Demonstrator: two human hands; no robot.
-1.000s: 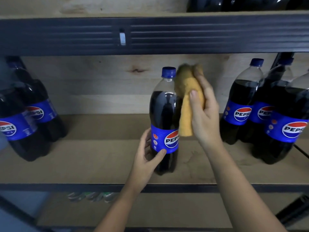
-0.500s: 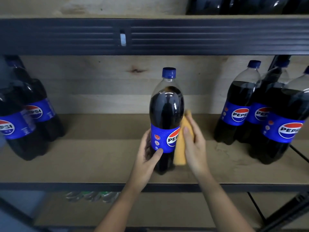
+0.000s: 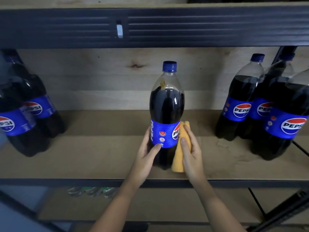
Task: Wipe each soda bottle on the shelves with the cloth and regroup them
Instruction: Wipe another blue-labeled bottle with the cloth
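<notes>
A Pepsi bottle (image 3: 167, 106) with a blue cap stands upright in the middle of the wooden shelf (image 3: 100, 156). My left hand (image 3: 147, 154) grips its lower left side, thumb on the blue label. My right hand (image 3: 190, 153) holds a yellow cloth (image 3: 178, 161) pressed against the bottle's lower right side. Two Pepsi bottles (image 3: 25, 114) stand at the shelf's left end. A group of three Pepsi bottles (image 3: 267, 106) stands at the right end.
A dark metal beam (image 3: 167, 25) of the upper shelf runs across the top, with dark bottles partly visible above it. Below the shelf edge (image 3: 83, 182) lies a lower shelf with several small clear bottles (image 3: 93, 191). Dark frame struts (image 3: 284, 213) cross at lower right.
My right hand has slid the cloth down from the bottle's neck to its label and base. The bottle has turned slightly, showing more of the label's left side. My left hand stays low.
</notes>
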